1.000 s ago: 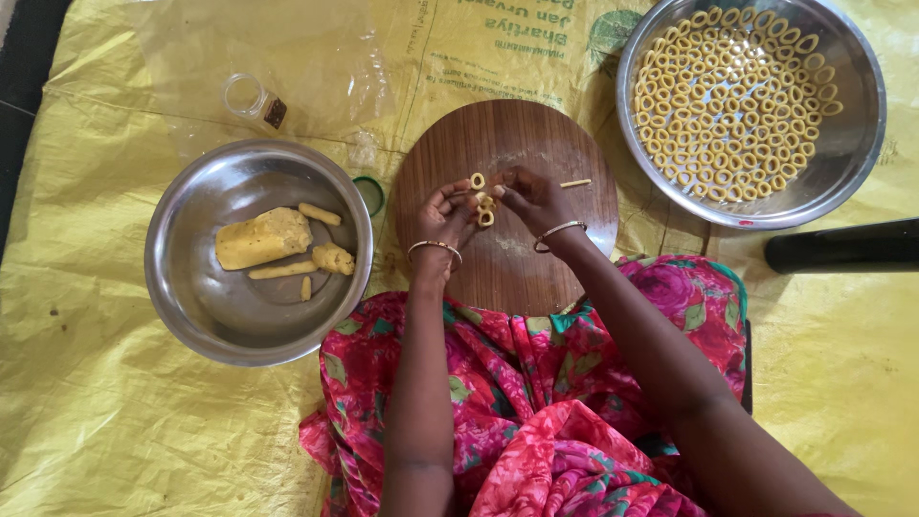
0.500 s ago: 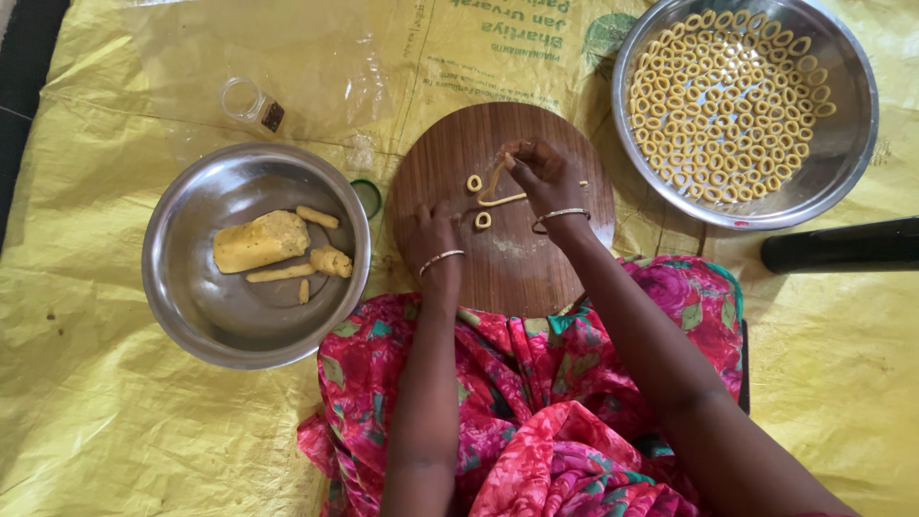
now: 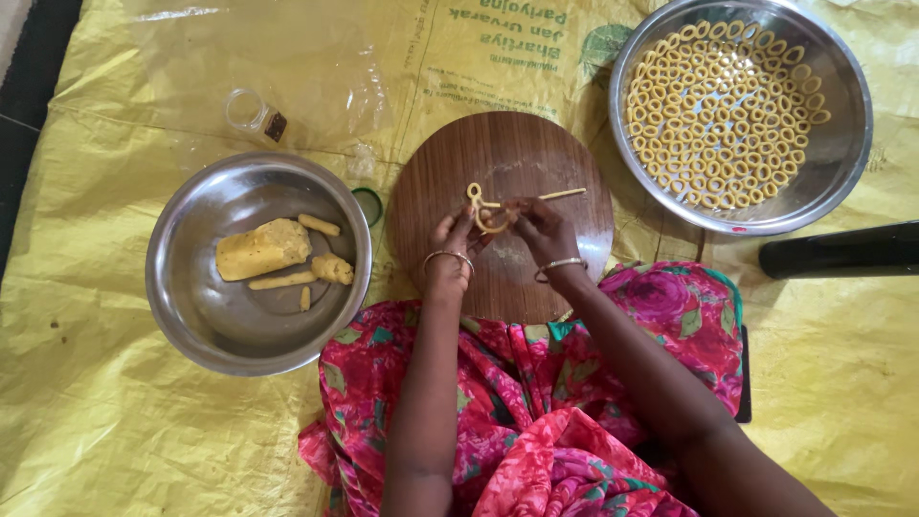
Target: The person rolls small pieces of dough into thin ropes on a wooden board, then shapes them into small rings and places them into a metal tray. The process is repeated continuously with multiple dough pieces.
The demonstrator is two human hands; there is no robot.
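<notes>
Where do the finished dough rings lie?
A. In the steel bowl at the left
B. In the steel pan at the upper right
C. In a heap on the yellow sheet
B: the dough rings cover the floor of the steel pan at the upper right.

— What do you see under everything?
— A crinkled yellow plastic sheet (image 3: 115,421) covers your floor (soft, even light on it).
— And at the top left edge?
— A dark strip of floor (image 3: 29,86).
</notes>
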